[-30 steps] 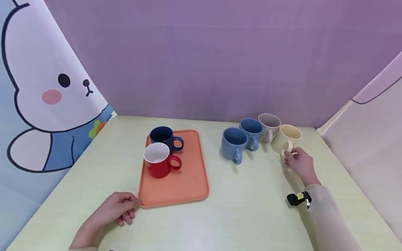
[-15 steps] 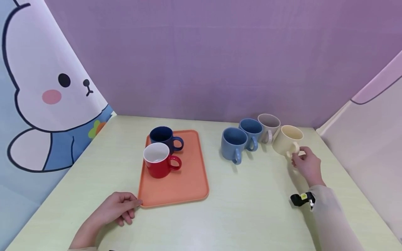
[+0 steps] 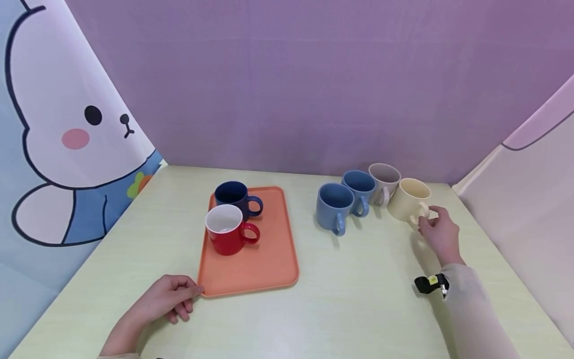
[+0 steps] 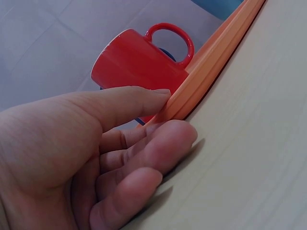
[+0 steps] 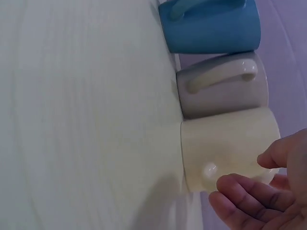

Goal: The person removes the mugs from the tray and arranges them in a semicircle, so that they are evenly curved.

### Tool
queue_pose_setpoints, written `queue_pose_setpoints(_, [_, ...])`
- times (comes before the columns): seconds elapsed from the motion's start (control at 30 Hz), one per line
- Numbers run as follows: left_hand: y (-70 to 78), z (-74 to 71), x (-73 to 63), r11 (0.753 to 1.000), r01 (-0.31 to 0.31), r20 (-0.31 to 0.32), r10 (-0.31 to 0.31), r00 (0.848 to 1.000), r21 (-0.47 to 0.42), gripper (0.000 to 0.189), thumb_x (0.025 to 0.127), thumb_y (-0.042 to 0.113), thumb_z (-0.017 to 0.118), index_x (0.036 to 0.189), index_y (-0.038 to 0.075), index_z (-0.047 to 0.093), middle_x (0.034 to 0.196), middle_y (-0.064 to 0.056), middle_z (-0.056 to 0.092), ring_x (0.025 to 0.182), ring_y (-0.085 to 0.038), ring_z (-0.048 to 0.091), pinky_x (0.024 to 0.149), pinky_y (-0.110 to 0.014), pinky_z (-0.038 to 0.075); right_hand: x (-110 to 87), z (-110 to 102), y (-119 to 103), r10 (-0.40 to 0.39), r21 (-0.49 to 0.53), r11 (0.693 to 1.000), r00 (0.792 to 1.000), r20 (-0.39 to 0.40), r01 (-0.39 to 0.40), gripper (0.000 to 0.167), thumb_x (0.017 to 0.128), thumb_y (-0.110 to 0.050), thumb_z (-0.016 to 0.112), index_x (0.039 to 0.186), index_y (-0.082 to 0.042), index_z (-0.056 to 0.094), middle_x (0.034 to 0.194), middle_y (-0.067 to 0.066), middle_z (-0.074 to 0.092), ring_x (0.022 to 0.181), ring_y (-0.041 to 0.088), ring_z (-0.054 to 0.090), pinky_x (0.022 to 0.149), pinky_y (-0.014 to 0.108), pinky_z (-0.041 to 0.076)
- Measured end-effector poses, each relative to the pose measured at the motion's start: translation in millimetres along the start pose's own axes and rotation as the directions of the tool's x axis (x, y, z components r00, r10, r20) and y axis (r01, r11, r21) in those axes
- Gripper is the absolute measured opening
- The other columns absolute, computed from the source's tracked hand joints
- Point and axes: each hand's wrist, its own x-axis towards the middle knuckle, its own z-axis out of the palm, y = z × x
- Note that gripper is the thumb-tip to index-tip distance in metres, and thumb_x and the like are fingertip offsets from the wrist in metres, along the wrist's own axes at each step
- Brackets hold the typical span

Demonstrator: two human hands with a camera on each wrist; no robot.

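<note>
My left hand (image 3: 168, 296) pinches the near left corner of an orange tray (image 3: 269, 269); in the left wrist view the thumb lies on the rim and curled fingers sit below it. A red mug (image 3: 227, 242) with a white inside and a navy mug (image 3: 233, 192) stand on the tray. At the far right, my right hand (image 3: 441, 237) is at the handle of a cream mug (image 3: 403, 204), which stands upright on the table. In the right wrist view its thumb and fingers are apart, and the fingers partly hide the handle.
A grey mug (image 3: 384, 173) stands close beside the cream one. Two blue mugs follow to the left: the farther blue mug (image 3: 358, 182) and the nearer blue mug (image 3: 334, 204). A purple backdrop (image 3: 314, 99) borders the table (image 3: 341, 299) behind.
The cream mug has swung right and then slightly back left, and its base has settled. My right hand has shifted a little right with it. The left hand and tray have stayed still.
</note>
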Motion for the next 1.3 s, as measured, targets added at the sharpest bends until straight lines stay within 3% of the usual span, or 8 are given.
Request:
queue_pose_setpoints(0.13, [-1.5,-0.2,0.5,1.000,0.001,-0.002,-0.001,1.000,-0.001,0.030,0.099,0.030,0.063,0.101,0.000,0.067,0.069,-0.007,0.064,0.058,-0.021,0.065,0.050,-0.032,0.054,-3.2,2,-14,-0.041,0.016,0.999,0.998,-0.039,0.042,0.042,0.096,-0.012,0.053,0.133,0.008,0.046,0.092,0.026,0.069,0.058,-0.009,0.050,0.054,0.014,0.042])
queue_pose_setpoints(0.4, [-2.7,0.0,1.2,1.000,-0.005,-0.006,0.005,1.000,-0.001,0.029,0.099,0.030,0.063,0.101,0.000,0.068,0.069,-0.008,0.064,0.057,-0.021,0.064,0.049,-0.031,0.053,-12.0,9,-52,-0.127,0.076,0.989,0.990,-0.054,0.131,0.027,0.095,-0.010,0.054,0.118,0.003,0.058,0.086,0.021,0.071,0.060,-0.013,0.051,0.056,0.013,0.042])
queue_pose_setpoints(0.63, [-1.3,0.8,0.9,1.000,-0.006,-0.005,0.006,1.000,0.000,0.029,0.099,0.030,0.063,0.100,0.000,0.067,0.069,-0.007,0.063,0.057,-0.021,0.064,0.049,-0.031,0.053,-24.7,21,-84,-0.269,0.130,0.953,0.962,-0.050,0.273,0.019,0.094,-0.005,0.058,0.111,0.002,0.062,0.082,0.019,0.071,0.063,-0.011,0.054,0.058,0.011,0.043])
queue_pose_setpoints(0.83, [-0.1,0.0,0.5,1.000,-0.005,-0.003,0.005,1.000,-0.005,0.029,0.099,0.029,0.063,0.101,0.000,0.068,0.069,-0.008,0.064,0.058,-0.021,0.064,0.049,-0.032,0.053,-39.6,34,-113,-0.403,0.186,0.897,0.915,-0.030,0.402,0.015,0.092,0.001,0.060,0.107,0.003,0.063,0.079,0.016,0.071,0.065,0.008,0.062,0.060,0.012,0.046])
queue_pose_setpoints(0.97, [-1.3,-0.7,0.9,1.000,0.005,-0.004,-0.005,1.000,-0.001,0.030,0.099,0.030,0.063,0.101,0.000,0.068,0.070,-0.007,0.064,0.058,-0.021,0.064,0.050,-0.032,0.054,-49.1,43,-131,-0.506,0.203,0.841,0.862,-0.030,0.501,0.016,0.089,0.004,0.062,0.105,0.003,0.064,0.077,0.012,0.070,0.065,0.017,0.065,0.061,0.017,0.050])
queue_pose_setpoints(1.3, [-4.2,-1.5,2.0,1.000,0.025,-0.005,-0.025,1.000,0.013,0.031,0.100,0.031,0.063,0.102,0.001,0.067,0.070,-0.007,0.063,0.059,-0.023,0.065,0.051,-0.033,0.054,-68.1,74,-160,-0.640,0.277,0.744,0.768,0.033,0.608,0.017,0.087,0.006,0.064,0.104,0.002,0.062,0.078,0.006,0.069,0.066,0.016,0.066,0.062,0.029,0.056])
